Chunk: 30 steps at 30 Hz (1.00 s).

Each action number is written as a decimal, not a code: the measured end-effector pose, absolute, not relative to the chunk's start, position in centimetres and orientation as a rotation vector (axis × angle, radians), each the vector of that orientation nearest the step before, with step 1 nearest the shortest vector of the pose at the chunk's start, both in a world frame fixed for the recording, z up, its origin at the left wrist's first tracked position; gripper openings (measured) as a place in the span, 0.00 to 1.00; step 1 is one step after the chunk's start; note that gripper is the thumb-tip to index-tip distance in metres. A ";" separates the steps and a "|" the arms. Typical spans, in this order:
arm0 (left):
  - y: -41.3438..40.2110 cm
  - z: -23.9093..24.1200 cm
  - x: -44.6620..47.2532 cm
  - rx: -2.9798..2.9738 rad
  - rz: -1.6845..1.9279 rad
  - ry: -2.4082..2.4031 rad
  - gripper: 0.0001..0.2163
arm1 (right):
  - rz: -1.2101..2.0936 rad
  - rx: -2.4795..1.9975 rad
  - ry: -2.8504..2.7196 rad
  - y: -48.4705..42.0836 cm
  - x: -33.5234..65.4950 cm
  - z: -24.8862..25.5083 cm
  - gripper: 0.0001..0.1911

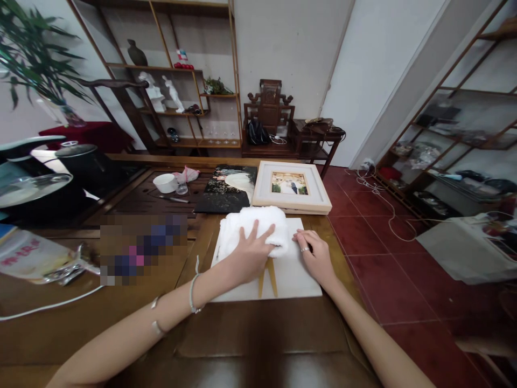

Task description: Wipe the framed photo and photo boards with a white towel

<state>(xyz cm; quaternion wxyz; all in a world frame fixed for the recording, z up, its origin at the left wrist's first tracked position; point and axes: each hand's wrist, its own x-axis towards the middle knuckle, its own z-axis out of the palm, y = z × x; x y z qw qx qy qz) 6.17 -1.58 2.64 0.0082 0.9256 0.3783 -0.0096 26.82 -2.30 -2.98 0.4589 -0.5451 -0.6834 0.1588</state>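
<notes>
A folded white towel (232,229) lies on a flat white board (293,283) on the wooden table. My left hand (254,256) grips the towel from above, its fingers apart and pressed into the cloth. Below that hand, two narrow yellowish strips (267,280) form a V on the board, their upper ends hidden. My right hand (316,253) is at the board's right edge, fingers bent and together, fingertips on its surface. Behind the towel stand a white-framed picture (260,186) and a dark photo panel (216,196), both lying flat.
A white bowl (165,182) and a small clear cup (182,188) sit on the dark tea tray (133,194). Pots (84,161) and a printed bag (32,256) occupy the left side. The table's right edge drops to a red tiled floor (375,258).
</notes>
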 end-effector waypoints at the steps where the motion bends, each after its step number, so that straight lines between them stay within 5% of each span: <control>1: -1.7 2.6 6.7 2.897 -0.031 1.169 0.24 | 0.394 -1.345 -1.667 -2.4 26.8 -2.9 0.15; 12: -1.6 1.5 11.9 3.031 0.081 0.968 0.17 | 0.348 -1.499 -1.293 -2.3 27.7 -3.1 0.15; 22: -11.7 2.6 8.2 3.019 -0.058 0.720 0.13 | 0.408 -1.400 -1.391 -2.5 27.0 -2.6 0.12; 30: -4.8 1.5 8.9 2.972 0.015 1.155 0.14 | 0.417 -1.436 -1.520 -2.4 27.1 -2.7 0.13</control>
